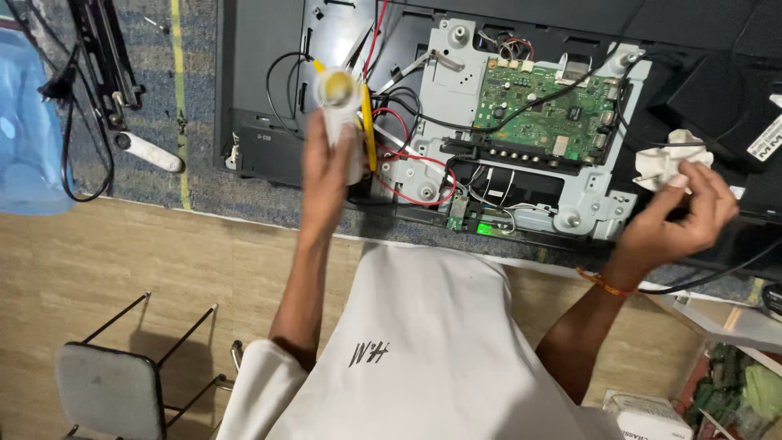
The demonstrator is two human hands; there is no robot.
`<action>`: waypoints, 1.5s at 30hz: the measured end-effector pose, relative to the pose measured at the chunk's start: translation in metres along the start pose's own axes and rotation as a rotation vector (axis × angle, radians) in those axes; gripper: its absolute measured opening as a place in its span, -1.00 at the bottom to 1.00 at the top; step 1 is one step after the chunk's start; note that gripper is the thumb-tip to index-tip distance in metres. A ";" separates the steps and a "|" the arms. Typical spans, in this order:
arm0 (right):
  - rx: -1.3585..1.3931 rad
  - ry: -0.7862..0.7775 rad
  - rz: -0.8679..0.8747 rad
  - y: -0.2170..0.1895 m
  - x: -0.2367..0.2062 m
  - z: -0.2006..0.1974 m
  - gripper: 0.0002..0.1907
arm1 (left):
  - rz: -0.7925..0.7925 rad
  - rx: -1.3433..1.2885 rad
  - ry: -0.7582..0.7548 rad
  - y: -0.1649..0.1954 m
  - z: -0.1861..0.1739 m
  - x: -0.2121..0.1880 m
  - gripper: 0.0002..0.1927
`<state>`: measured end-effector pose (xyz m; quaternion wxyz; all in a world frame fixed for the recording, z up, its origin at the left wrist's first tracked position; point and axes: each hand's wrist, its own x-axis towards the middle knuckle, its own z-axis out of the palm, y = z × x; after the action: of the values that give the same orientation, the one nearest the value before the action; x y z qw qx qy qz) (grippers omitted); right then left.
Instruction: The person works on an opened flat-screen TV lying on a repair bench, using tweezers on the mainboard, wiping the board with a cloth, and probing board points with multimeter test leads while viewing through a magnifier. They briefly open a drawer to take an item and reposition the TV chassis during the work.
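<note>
While the left hand wraps its fingers around a smooth white bottle with a yellow cap, the right hand pinches a crumpled white cloth. Between them lies a green circuit board on grey metal plate, crossed by red and black wires.

A white bottle with a round yellowish end facing the camera stands roughly upright, its lower body wrapped by fingers, just left of red wires. A crumpled white cloth, possibly tissue, is pinched at its lower edge, above the dark panel right of the green circuit board.
</note>
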<state>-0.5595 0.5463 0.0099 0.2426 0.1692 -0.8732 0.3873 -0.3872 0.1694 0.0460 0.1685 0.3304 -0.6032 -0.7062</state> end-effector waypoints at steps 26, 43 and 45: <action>0.123 -0.614 -0.252 -0.095 0.060 0.117 -0.33 | 0.437 0.503 -0.553 -0.004 0.090 0.107 -0.61; 0.178 -0.558 -0.228 -0.085 0.053 0.119 -0.36 | 0.334 0.404 -0.593 -0.004 0.089 0.109 -0.59; 0.173 -0.560 -0.226 -0.085 0.052 0.118 -0.37 | 0.318 0.398 -0.595 -0.002 0.089 0.109 -0.59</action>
<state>-0.5962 0.3967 0.0208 0.0187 0.3855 -0.8454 0.3692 -0.5255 0.1670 0.0202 0.0263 0.0397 -0.7944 -0.6055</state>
